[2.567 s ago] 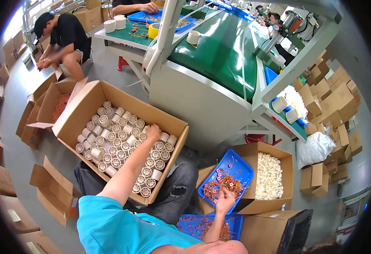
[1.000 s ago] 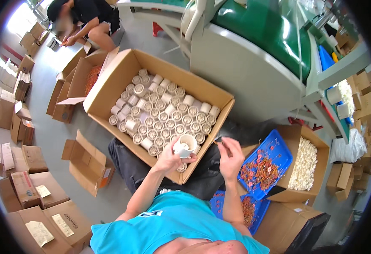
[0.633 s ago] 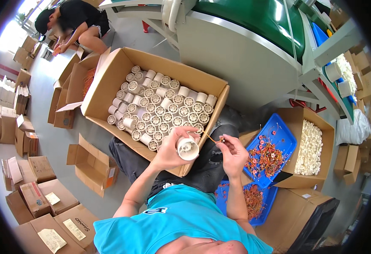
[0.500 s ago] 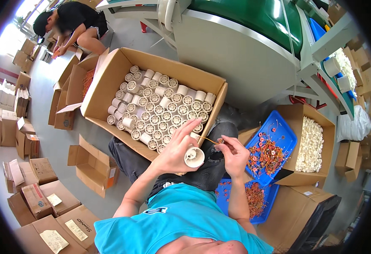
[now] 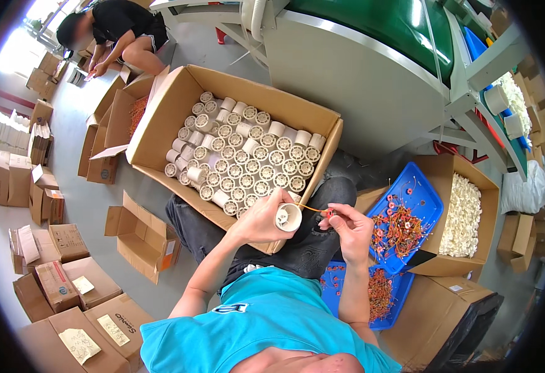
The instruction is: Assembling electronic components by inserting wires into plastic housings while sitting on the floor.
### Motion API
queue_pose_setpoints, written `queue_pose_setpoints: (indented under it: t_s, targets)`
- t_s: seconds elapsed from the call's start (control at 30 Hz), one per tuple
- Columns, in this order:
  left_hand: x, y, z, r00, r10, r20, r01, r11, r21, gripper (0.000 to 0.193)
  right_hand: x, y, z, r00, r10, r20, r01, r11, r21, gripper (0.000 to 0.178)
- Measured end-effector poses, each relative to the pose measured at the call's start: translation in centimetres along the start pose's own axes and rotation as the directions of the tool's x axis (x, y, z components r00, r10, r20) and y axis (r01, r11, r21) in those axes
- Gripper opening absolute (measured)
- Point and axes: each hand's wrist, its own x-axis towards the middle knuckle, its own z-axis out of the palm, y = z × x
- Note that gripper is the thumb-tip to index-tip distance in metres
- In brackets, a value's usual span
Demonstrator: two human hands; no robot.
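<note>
My left hand [image 5: 259,220] is closed round a white plastic cup-shaped housing [image 5: 293,222], its hollow end facing up toward me. Inside the housing a small white fitting shows. An orange wire [image 5: 310,207] stretches from beside the housing to my right hand [image 5: 354,231]. Pinched in the right fingers is the wire's end, with a small red round part [image 5: 329,213]. How the wire's other end meets the housing is hidden by my left fingers. Just beyond my hands, a large cardboard box [image 5: 223,78] holds many similar white housings in rows.
At my right, a blue tray [image 5: 433,205] of red parts with orange wires leans against a box of white pieces [image 5: 462,217]. A second blue tray [image 5: 402,304] lies below. A grey machine [image 5: 347,81] stands ahead. Cardboard boxes [image 5: 98,280] line the left; another person [image 5: 120,31] crouches far left.
My left fingers, stretched upward before, have curled down round the housing. My right hand has shifted slightly right and down, and the red part shows more clearly. The whole view has shifted a little.
</note>
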Motion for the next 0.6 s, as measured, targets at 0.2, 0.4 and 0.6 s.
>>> queue_pose_setpoints:
  t_s: [0.2,0.4,0.6]
  targets:
    - [0.0,-0.7,0.9,0.961,0.179,-0.210,-0.191,0.981,-0.039,0.056,0.5,-0.1,-0.1,0.999,-0.012,0.032,0.011,0.999,0.046,0.022]
    - [-0.3,1.4,-0.6,0.871,0.431,-0.237,-0.386,0.897,0.215,0.051,0.0,0.8,-0.7,0.990,0.129,0.051,-0.132,0.989,0.067,0.020]
    - [-1.9,2.1,0.7,0.903,0.417,-0.106,-0.409,0.908,0.091,0.048,1.0,0.9,-0.3,0.994,-0.108,-0.031,0.105,0.990,-0.093,0.016]
